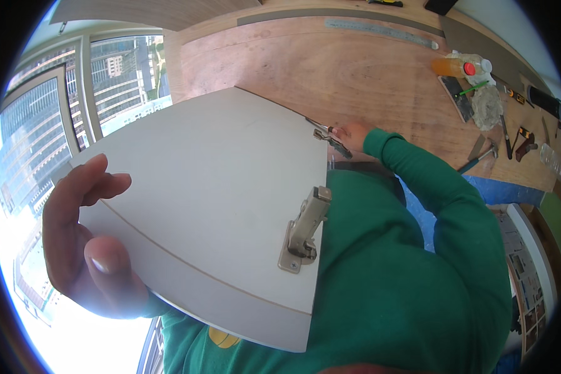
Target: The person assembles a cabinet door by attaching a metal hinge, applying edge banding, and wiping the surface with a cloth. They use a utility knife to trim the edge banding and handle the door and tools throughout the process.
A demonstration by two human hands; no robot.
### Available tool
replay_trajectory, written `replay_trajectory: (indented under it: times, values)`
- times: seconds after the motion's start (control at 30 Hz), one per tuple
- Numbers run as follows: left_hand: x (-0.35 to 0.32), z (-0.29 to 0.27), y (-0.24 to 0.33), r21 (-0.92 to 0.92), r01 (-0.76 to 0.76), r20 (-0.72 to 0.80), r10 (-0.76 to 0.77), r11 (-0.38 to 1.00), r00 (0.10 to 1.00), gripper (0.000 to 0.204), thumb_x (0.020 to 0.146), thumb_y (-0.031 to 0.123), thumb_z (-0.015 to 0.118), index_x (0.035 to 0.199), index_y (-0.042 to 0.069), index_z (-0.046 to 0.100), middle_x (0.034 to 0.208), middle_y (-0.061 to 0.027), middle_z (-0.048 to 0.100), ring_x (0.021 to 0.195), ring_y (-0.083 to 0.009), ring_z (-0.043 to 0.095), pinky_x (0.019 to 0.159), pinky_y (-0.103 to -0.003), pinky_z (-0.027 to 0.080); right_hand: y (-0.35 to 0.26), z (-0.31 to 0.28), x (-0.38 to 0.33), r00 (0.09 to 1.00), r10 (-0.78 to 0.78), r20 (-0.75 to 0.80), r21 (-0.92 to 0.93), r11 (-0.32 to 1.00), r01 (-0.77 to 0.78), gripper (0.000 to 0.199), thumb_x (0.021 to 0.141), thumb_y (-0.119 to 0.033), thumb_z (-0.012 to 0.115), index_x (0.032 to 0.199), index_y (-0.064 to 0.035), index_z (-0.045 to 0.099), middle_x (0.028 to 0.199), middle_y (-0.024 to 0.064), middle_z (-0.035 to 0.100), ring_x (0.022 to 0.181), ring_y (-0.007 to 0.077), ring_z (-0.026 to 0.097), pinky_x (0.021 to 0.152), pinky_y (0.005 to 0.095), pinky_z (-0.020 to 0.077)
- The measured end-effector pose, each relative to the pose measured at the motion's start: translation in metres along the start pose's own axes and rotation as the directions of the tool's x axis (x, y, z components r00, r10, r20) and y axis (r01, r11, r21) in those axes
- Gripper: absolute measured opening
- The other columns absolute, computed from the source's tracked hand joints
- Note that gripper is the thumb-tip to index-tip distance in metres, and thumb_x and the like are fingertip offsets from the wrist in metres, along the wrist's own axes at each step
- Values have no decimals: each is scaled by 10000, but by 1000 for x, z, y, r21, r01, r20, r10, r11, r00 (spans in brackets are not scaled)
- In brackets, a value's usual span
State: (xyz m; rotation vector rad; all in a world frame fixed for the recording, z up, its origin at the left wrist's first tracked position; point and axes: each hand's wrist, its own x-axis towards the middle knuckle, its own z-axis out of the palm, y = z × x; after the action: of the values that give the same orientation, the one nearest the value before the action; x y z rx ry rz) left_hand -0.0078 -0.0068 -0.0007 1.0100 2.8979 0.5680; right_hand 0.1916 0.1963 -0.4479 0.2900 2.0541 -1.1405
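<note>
The person is working on a white panel (206, 162), which is lying across the front of the body, its right edge running beside the green sweater (380, 249) and its far corner overlapping the wooden work surface (262, 56) in view. Two metal hinges are sitting along that right edge: a near hinge (305, 227), its arm standing up from a screwed plate, and a far hinge (335, 145). The left hand (67, 249) is curving around the panel's left end, half open, thumb and fingers standing well apart with nothing seen pinched between them; whether the palm is bearing weight, I cannot tell. The right hand (354, 135) is reaching to the far hinge, its fingers partly hidden and seemingly meeting a slim tool (320, 125); how firmly they are closing, I cannot tell. In my judgement, the step in hand is attending to the far hinge while the left side is steadying the panel. Continuing properly is calling for a steady panel and the tool staying in line with the hinge. A hammer (472, 163) is lying apart, to the right.
</note>
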Motion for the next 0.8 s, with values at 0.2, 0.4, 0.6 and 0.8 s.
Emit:
replay_trajectory:
  times: [0.2,0.4,0.6,0.8]
  values:
    - [1,-1,-2,22,-47,-16,47,999,999,729,960,681,514,1198,11,676,874,-124,707,739,-223,739,640,-331,611,21,9,-29,999,51,-5,-42,998,-52,601,1035,-522,405,953,-19,724,922,263,702,881,467,660,827,540,512]
    - [-2,-5,2,22,-4,42,3,1000,999,687,982,641,479,1212,23,670,897,-122,703,784,-217,733,661,-329,604,34,9,-58,997,49,-60,-41,998,-52,578,1035,-530,408,1015,-32,702,970,250,701,910,459,659,824,534,514]
    - [-3,-8,-1,58,-60,66,56,997,996,658,1008,600,426,1254,35,656,926,-125,705,778,-214,734,656,-337,600,35,2,-71,993,120,-10,-11,993,-120,575,1042,-545,408,1032,-48,698,958,233,697,926,438,657,835,513,509]
    - [-3,-2,1,113,-39,2,39,993,999,760,968,717,441,1158,25,692,838,-127,704,711,-235,738,611,-339,587,34,-4,-79,996,3,-90,123,992,8,566,1039,-548,434,1017,-36,674,922,230,679,907,427,646,803,493,493]
